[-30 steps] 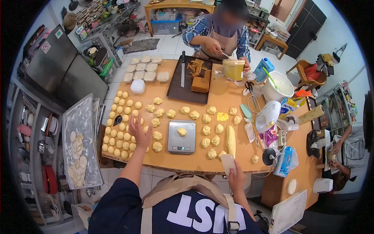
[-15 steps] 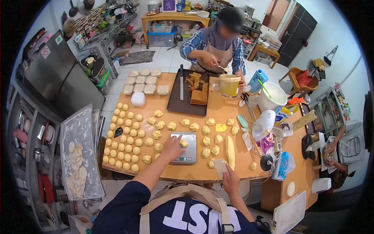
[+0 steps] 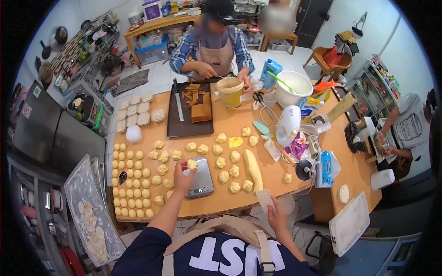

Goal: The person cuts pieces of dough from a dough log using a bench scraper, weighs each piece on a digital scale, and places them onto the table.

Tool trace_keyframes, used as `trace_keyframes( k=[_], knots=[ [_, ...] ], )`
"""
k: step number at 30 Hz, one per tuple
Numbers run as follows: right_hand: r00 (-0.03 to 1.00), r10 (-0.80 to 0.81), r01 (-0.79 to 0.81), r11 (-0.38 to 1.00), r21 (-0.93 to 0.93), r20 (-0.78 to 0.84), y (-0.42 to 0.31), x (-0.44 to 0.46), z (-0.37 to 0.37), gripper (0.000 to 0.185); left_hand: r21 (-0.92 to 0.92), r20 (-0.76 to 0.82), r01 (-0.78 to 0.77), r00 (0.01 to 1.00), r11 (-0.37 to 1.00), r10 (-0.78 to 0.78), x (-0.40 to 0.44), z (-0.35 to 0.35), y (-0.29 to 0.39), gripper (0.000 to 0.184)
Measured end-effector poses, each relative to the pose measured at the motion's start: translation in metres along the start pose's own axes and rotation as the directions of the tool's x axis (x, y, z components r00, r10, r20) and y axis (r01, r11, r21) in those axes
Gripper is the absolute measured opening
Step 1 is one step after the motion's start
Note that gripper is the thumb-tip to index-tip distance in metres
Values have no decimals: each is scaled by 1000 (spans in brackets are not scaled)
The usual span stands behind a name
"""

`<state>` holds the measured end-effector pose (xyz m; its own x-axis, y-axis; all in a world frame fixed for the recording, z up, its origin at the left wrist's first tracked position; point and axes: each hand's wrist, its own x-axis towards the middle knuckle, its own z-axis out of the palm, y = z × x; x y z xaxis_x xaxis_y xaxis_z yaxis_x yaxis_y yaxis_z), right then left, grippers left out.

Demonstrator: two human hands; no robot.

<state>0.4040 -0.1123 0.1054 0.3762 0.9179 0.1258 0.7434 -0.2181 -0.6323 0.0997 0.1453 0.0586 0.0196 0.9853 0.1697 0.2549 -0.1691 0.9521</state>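
My left hand [image 3: 183, 178] pinches a dough piece [image 3: 192, 164] above the left part of the digital scale [image 3: 201, 178]. In my right hand [image 3: 276, 212] is a flat, pale scraper [image 3: 265, 200], held near the lower end of a long dough roll [image 3: 253, 168]. Rough dough pieces [image 3: 234, 171] lie on both sides of the scale. Smooth round dough balls [image 3: 137, 183] stand in rows at the table's left. A flattened yellow piece [image 3: 235, 141] lies above the roll.
Across the table [image 3: 161, 106], a person stirs in a yellow tub [image 3: 230, 92]. Near them are a dark tray [image 3: 177, 124] with cake and a knife. A hand mixer [image 3: 288, 125], white bucket [image 3: 294, 87] and wipes pack [image 3: 325, 169] stand right. Another person is at far right.
My left hand went from the dough balls to the scale, took hold of the dough piece there and lifted it. My right hand still holds the scraper. The camera view has shifted.
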Motion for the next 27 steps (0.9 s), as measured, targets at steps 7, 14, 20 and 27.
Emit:
trace_keyframes(
  k=[7, 14, 20, 27],
  knots=[
    [1000, 30, -30, 999, 36, 4, 27, 12, -26, 46, 78, 434, -109, 899, 991, 64, -15, 117, 45, 49],
    [996, 25, -23, 999, 24, -84, 70, 21, -74, 47, 55, 690, -386, 681, 921, 245, -34, 263, 59, 30],
    [993, 65, -60, 997, 48, -95, 109, 17, -109, 48, 186, 813, -499, 562, 846, 153, -40, 333, 46, 37],
    [995, -72, 71, 997, 16, 67, 134, 38, -105, 51, 369, 808, -554, 588, 746, 37, -35, 312, 66, 60]
  ],
)
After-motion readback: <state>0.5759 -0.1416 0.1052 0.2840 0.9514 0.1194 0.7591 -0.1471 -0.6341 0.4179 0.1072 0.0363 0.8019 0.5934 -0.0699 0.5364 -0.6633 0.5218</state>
